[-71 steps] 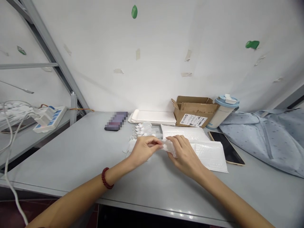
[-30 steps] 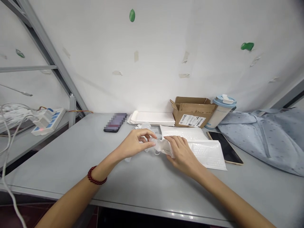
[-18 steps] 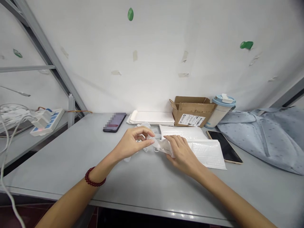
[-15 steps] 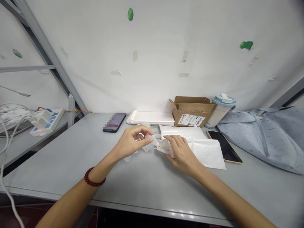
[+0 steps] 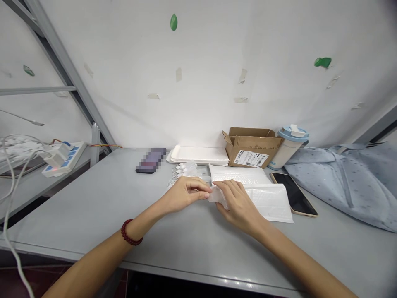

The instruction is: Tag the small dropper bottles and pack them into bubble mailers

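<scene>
Both my hands meet at the middle of the grey table (image 5: 102, 207). My left hand (image 5: 185, 194), with a red bead bracelet on its wrist, is closed in a pinch against the left end of a small white packet (image 5: 216, 194). My right hand (image 5: 237, 202) curls over that same packet from the right and holds it. What the left fingertips pinch is too small to name. Behind the left hand lies a pile of small white plastic pieces (image 5: 185, 169). White padded envelopes (image 5: 269, 200) lie right beside my right hand.
At the back stand a dark phone (image 5: 151, 160), a flat white stack (image 5: 200, 154), an open cardboard box (image 5: 252, 152) and a lidded cup (image 5: 289, 147). Another phone (image 5: 294, 194) and a blue shirt (image 5: 350, 178) lie right. A power strip (image 5: 60, 158) with cables sits left.
My left hand had drawn away toward the pile of white pieces and has now come back to the packet's left end. My right hand has stayed on the packet.
</scene>
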`<state>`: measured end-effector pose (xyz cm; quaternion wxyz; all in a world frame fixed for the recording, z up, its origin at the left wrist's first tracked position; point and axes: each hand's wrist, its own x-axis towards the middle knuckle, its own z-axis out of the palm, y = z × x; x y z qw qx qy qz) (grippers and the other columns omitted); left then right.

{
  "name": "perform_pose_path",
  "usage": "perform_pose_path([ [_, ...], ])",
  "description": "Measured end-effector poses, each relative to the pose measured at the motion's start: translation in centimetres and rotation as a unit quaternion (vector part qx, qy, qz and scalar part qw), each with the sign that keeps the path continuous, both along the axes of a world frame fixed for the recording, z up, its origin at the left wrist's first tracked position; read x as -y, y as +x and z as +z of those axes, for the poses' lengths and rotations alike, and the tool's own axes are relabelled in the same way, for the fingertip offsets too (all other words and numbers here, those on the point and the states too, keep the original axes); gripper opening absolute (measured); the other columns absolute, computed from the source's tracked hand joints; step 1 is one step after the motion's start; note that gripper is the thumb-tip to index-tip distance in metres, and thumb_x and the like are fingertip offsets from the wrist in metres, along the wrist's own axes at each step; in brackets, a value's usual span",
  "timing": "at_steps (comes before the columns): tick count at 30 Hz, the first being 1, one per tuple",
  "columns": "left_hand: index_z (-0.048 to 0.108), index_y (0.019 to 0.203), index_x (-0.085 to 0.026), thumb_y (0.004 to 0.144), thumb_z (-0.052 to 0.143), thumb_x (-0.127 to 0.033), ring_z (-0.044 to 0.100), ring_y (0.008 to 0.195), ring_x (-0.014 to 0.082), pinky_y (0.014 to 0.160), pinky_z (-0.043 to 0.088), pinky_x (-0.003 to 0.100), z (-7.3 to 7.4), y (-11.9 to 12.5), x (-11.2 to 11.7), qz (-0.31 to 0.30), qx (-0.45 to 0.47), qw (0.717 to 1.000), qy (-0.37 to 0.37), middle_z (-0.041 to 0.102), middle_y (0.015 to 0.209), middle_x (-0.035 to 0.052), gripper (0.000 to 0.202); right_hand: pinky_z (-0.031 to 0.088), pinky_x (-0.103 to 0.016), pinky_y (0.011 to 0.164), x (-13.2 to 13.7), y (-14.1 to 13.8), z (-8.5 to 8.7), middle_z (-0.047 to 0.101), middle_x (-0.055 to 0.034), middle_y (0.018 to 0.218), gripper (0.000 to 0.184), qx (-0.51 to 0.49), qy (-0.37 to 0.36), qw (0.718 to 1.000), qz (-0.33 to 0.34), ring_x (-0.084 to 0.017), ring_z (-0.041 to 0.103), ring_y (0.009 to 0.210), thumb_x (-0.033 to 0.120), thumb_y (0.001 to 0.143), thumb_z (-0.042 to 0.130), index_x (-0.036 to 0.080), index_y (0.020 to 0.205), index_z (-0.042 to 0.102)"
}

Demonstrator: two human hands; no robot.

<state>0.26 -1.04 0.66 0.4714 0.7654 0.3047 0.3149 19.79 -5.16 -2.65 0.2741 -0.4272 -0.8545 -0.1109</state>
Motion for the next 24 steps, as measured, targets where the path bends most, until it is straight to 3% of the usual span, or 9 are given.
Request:
perform_pose_path([
  [3,0.068,0.085,-0.015,0.075,0.063,-0.027,0.059,0.082,0.016,0.069,0.051,0.027,-0.3,-0.02,-0.33,0.055,-0.014,0.998,-0.004,0.064,0.092,0.007,0.017,0.04,-0.037,0.073,-0.01,-0.04,-0.03,0.058,-0.0117,0.103,0.044,-0.004,-0.006,1.0,0.008,-0.025,0.05,0.091,0.011,0.078,0.049,0.015,0.12,0.04],
  [6,0.065,0.096,-0.016,0.073,0.064,-0.028,0.058,0.092,0.0181,0.076,0.051,0.03,-0.7,-0.03,-0.67,0.069,-0.03,0.997,-0.019,0.062,0.1,0.0078,0.026,0.04,-0.036,0.071,-0.08,0.06,-0.03,0.059,-0.0115,0.101,0.044,-0.007,0.001,1.0,0.01,-0.025,0.051,0.091,0.011,0.078,0.05,0.015,0.121,0.04],
  [12,0.06,0.111,-0.019,0.081,0.055,-0.026,0.056,0.105,0.0196,0.091,0.044,0.035,-0.81,0.18,-0.46,-0.037,-0.037,0.997,-0.048,0.061,0.114,0.0089,0.032,0.041,-0.036,0.072,0.18,0.09,0.33,0.058,-0.0098,0.098,0.046,-0.028,-0.007,0.999,0.025,-0.024,0.051,0.088,0.011,0.077,0.05,0.018,0.121,0.039],
  [14,0.058,0.117,-0.02,0.084,0.053,-0.028,0.057,0.103,0.0197,0.088,0.046,0.033,-0.71,0.2,-0.25,-0.076,-0.037,0.995,-0.055,0.062,0.114,0.0091,0.035,0.041,-0.036,0.072,0.34,-0.07,0.43,0.059,-0.0095,0.098,0.046,-0.034,-0.016,0.999,0.038,-0.024,0.051,0.088,0.009,0.076,0.05,0.018,0.12,0.039],
  [17,0.055,0.121,-0.02,0.087,0.049,-0.031,0.062,0.084,0.0169,0.078,0.049,0.031,-0.67,0.16,-0.06,-0.126,-0.043,0.989,-0.067,0.065,0.101,0.0075,0.037,0.042,-0.035,0.071,0.53,-0.35,0.45,0.059,-0.0093,0.096,0.044,-0.041,-0.026,0.997,0.059,-0.023,0.051,0.086,0.007,0.076,0.049,0.017,0.117,0.04],
  [20,0.058,0.115,-0.018,0.086,0.05,-0.032,0.062,0.07,0.0139,0.069,0.049,0.028,-0.75,0.25,-0.07,-0.129,-0.04,0.986,-0.099,0.065,0.093,0.0058,0.033,0.043,-0.034,0.07,0.66,-0.46,0.47,0.058,-0.0093,0.095,0.044,-0.048,-0.025,0.996,0.072,-0.022,0.05,0.085,0.007,0.075,0.049,0.017,0.117,0.039],
  [24,0.066,0.09,-0.013,0.079,0.058,-0.026,0.059,0.062,0.0116,0.062,0.048,0.024,-0.97,0.58,-0.18,-0.078,-0.017,0.987,-0.142,0.063,0.075,0.0022,0.018,0.043,-0.037,0.072,0.91,-0.4,0.77,0.057,-0.0105,0.098,0.047,-0.056,-0.019,0.996,0.073,-0.023,0.05,0.088,0.01,0.076,0.051,0.017,0.12,0.037],
])
